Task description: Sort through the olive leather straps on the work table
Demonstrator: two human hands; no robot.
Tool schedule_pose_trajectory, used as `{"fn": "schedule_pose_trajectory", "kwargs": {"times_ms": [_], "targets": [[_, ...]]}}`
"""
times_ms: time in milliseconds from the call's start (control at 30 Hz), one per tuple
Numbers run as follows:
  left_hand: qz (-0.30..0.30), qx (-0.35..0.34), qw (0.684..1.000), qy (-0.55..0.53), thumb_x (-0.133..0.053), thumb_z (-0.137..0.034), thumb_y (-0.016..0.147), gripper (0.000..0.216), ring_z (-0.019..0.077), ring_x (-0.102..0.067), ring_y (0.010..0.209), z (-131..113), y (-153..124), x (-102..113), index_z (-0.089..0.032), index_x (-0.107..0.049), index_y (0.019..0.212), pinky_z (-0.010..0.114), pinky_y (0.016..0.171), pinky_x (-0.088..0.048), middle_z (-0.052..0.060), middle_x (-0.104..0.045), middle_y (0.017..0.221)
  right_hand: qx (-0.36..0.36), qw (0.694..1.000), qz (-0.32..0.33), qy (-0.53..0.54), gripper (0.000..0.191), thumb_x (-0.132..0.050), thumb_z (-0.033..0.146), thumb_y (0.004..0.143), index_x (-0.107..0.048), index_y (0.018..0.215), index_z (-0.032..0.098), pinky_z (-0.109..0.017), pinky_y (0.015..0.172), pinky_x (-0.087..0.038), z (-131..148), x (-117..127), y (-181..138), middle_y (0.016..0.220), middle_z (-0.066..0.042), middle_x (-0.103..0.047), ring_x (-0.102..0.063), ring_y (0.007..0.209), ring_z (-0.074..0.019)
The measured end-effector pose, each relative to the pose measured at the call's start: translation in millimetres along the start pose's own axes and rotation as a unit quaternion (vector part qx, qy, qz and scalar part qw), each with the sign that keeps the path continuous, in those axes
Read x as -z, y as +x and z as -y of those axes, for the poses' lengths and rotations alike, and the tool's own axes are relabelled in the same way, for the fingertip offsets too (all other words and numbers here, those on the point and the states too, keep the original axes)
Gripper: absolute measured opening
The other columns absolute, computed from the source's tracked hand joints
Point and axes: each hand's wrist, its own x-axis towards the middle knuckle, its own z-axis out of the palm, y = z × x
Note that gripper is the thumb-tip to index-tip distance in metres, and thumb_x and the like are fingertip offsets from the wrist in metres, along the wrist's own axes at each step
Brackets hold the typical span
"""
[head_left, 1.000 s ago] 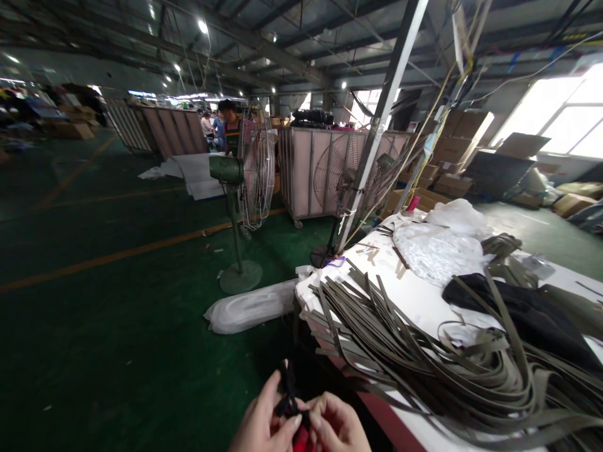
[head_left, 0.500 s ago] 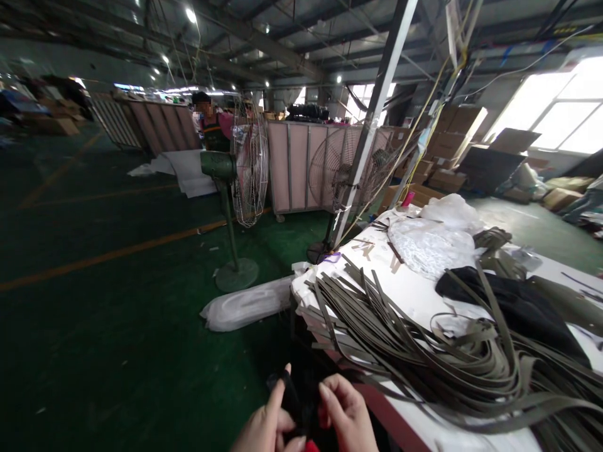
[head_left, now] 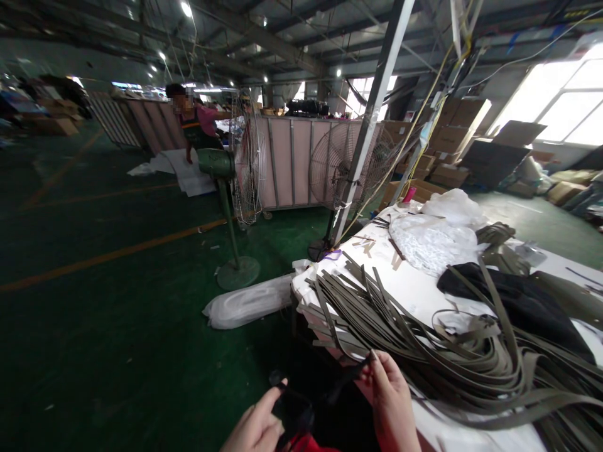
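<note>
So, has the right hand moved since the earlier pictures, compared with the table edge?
Yes. The right hand has moved right and up, away from the left hand, toward the table edge and the grey straps.

Low in the view, the left hand and right hand pinch a black strap stretched between them, beside a white surface heaped with olive webbing strips. A pedestal fan stands on the green floor.
</note>
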Motion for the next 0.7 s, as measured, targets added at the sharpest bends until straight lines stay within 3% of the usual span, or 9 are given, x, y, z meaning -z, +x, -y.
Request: {"fn": "schedule_pose_trajectory", "kwargs": {"times_ms": [133, 267, 367, 567, 700], "targets": [[-0.054, -0.017, 0.997, 0.048, -0.048, -0.043, 0.091, 0.06, 0.0205, -0.063, 0.081, -2, 5, 0, -0.011, -0.047, 0.142, 0.027, 0.08, -0.049, 0.005, -0.067, 0.082, 0.01, 0.999, 0.036, -0.002, 0.041, -0.075, 0.056, 0.074, -0.059, 0.085, 0.02, -0.027, 0.06, -0.044, 2, 1, -2, 0.068, 0.001, -0.061, -0.052, 0.062, -0.0143], [-0.04, -0.014, 0.994, 0.099, -0.053, -0.034, 0.085, 0.072, 0.0152, -0.051, 0.055, -21, 4, -3, -0.005, -0.034, 0.148, 0.025, 0.064, -0.045, -0.007, -0.052, 0.055, 0.007, 0.997, 0.075, -0.031, 0.042, -0.074, 0.058, 0.075, -0.058, 0.082, 0.019, -0.024, 0.059, -0.041, 4, -8, -9, 0.066, 0.002, -0.058, -0.049, 0.062, -0.0122], [-0.011, 0.011, 0.995, 0.094, -0.054, -0.03, 0.082, 0.081, 0.0163, -0.057, 0.055, -33, 4, -6, -0.003, -0.022, 0.151, 0.025, 0.062, -0.047, -0.006, -0.06, 0.055, 0.005, 0.993, 0.104, -0.054, 0.045, -0.07, 0.061, 0.077, -0.057, 0.077, 0.018, -0.024, 0.058, -0.038, 5, -14, -12, 0.064, 0.002, -0.057, -0.047, 0.059, -0.0109], [0.015, 0.001, 0.998, 0.067, -0.066, -0.023, 0.07, 0.095, 0.0193, -0.066, 0.07, -33, 6, -7, 0.007, -0.021, 0.148, 0.029, 0.078, -0.049, 0.002, -0.072, 0.068, 0.0, 0.988, 0.134, -0.07, 0.044, -0.067, 0.06, 0.081, -0.055, 0.075, 0.018, -0.024, 0.059, -0.037, -2, -16, -11, 0.062, 0.003, -0.055, -0.045, 0.058, -0.01], [0.007, -0.013, 1.0, -0.007, -0.07, -0.031, 0.073, 0.098, 0.0183, -0.065, 0.073, -32, 3, -7, -0.008, -0.017, 0.152, 0.028, 0.067, -0.047, 0.001, -0.071, 0.082, 0.01, 0.987, 0.141, -0.082, 0.04, -0.066, 0.057, 0.082, -0.06, 0.089, 0.019, -0.025, 0.058, -0.04, -8, -18, -8, 0.068, 0.002, -0.058, -0.048, 0.058, -0.0108]]}}
